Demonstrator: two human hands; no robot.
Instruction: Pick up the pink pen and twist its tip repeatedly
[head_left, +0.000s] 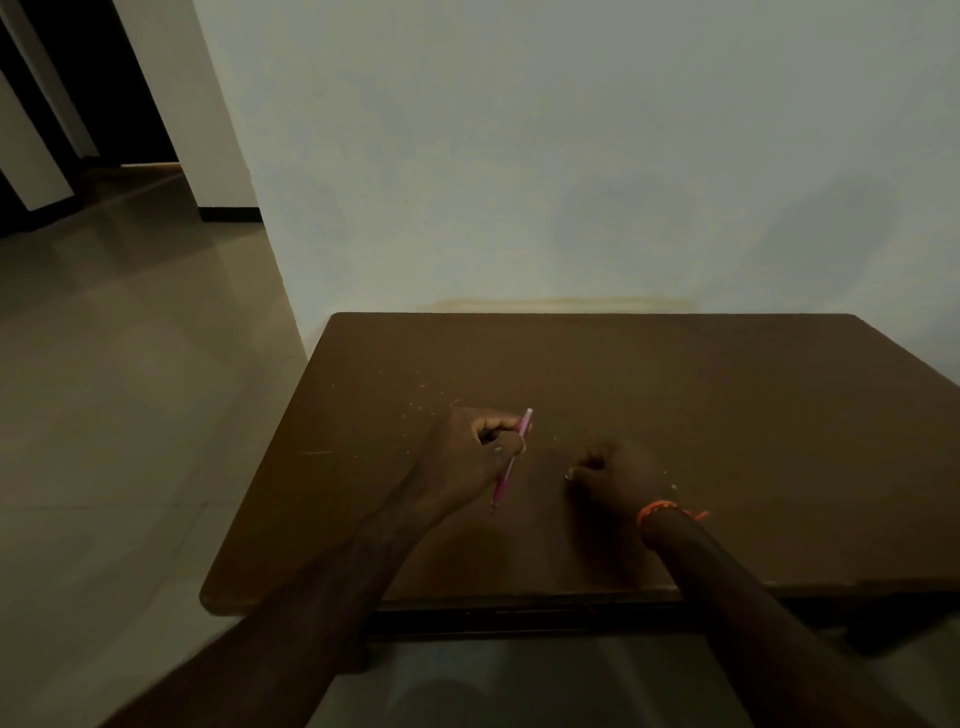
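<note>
Over the brown counter (701, 415), the left hand (467, 457) grips a pink pen (511, 462) with its tip pointing near and touching the counter, while the right hand (618, 473), an orange thread (662, 509) at its wrist, rests curled and empty just right of it.

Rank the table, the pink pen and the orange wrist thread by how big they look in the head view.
1. Table, by far the largest.
2. Pink pen, gripped in the left hand.
3. Orange wrist thread, smallest.
</note>
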